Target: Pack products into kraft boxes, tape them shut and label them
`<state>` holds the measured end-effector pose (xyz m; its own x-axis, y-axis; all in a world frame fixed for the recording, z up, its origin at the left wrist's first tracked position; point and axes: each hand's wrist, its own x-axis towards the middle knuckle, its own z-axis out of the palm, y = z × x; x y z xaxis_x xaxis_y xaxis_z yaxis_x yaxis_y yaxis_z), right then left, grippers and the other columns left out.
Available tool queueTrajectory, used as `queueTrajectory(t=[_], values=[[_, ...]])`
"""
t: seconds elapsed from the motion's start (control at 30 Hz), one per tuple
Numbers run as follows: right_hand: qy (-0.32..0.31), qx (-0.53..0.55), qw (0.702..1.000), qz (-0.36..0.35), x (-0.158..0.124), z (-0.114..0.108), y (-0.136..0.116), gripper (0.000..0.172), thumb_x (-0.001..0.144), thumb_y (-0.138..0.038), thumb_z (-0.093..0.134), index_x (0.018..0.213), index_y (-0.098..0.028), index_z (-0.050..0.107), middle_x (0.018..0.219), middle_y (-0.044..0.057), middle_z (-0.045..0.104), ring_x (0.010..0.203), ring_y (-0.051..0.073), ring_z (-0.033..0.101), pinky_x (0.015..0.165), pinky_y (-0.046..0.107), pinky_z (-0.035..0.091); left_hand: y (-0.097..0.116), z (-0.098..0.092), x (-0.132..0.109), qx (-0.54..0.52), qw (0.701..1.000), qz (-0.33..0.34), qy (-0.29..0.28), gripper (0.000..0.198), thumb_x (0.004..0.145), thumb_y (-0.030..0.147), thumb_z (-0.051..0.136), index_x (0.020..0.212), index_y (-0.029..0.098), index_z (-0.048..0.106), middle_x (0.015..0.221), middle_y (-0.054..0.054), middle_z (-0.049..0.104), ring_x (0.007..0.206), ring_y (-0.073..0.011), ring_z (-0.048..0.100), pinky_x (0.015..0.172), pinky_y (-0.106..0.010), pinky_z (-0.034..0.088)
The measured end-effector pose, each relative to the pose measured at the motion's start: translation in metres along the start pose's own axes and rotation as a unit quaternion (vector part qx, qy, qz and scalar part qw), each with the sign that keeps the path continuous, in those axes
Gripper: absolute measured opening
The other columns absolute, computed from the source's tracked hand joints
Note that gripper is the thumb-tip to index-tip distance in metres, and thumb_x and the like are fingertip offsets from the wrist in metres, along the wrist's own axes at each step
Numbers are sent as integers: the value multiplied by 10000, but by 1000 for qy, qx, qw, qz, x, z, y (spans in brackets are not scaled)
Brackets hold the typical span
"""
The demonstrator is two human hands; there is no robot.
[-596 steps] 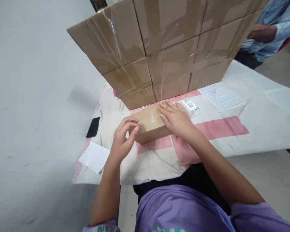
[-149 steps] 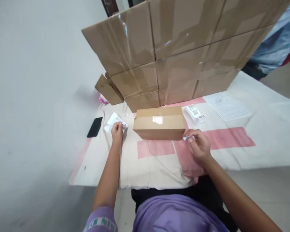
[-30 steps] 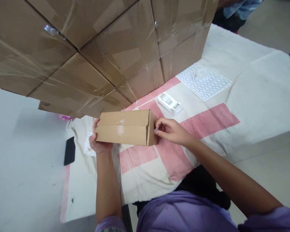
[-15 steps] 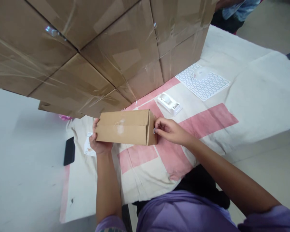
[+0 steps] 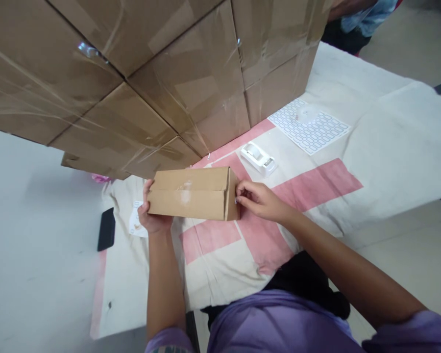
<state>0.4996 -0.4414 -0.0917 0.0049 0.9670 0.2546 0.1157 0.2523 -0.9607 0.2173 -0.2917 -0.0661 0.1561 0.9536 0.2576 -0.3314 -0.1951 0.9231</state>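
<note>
Centrally, small cardboard box [image 5: 191, 196] (flaps shut, contents hidden) held between both hands: left hand [image 5: 152, 221] clasps its left end. Right hand [image 5: 260, 200], fingers curled, touches the right end, with any pinch unclear. Tape dispenser [image 5: 259, 158] lies just beyond.

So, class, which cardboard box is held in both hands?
The small box in front, left hand and right hand at its ends; the others form a taped stack behind.

Single head view — looks forward-down, close over table [image 5: 389, 127].
</note>
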Motion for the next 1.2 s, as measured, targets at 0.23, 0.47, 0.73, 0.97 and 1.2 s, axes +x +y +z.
queueTrajectory(t=[0.23, 0.47, 0.73, 0.97, 1.2], values=[[3, -58, 998, -22, -2, 0, 0, 47, 956, -202, 553, 912, -216, 542, 842, -1, 648, 705, 134, 570, 672, 269, 418, -1, -2, 0, 13, 1000, -1, 2, 571, 681, 565, 696, 1190, 309, 726, 1259, -42, 674, 1258, -301, 579, 1056, -390, 488], [2, -66, 998, -10, -3, 1, 1, 77, 985, -254, 533, 916, -221, 533, 866, 6, 651, 743, 144, 586, 685, 272, 422, 1, 1, -2, 9, 1000, 0, 4, 567, 694, 564, 699, 1200, 311, 724, 1277, -38, 677, 1261, -301, 580, 1061, -391, 483], [16, 2, 1000, 15, -5, 5, -2, 68, 952, -240, 562, 912, -226, 510, 829, -2, 592, 733, 143, 545, 674, 275, 424, 1, 1, -2, 23, 1000, 1, 10, 552, 694, 574, 690, 1188, 331, 730, 1266, -27, 673, 1316, -308, 544, 1078, -394, 480], [27, 53, 998, 30, -8, 6, -2, 74, 939, -225, 565, 1002, -233, 527, 882, 8, 600, 774, 145, 564, 684, 274, 450, 1, 2, -2, 2, 1000, 0, 9, 536, 699, 538, 677, 1183, 317, 739, 1255, -26, 683, 1277, -294, 565, 1061, -382, 483], [21, -4, 999, 41, -7, 3, -2, 57, 933, -254, 593, 895, -214, 580, 819, 10, 636, 716, 142, 584, 657, 275, 448, 1, 1, -2, 17, 1000, -4, 15, 562, 681, 572, 685, 1181, 321, 735, 1276, -34, 668, 1295, -312, 553, 1075, -405, 476]])
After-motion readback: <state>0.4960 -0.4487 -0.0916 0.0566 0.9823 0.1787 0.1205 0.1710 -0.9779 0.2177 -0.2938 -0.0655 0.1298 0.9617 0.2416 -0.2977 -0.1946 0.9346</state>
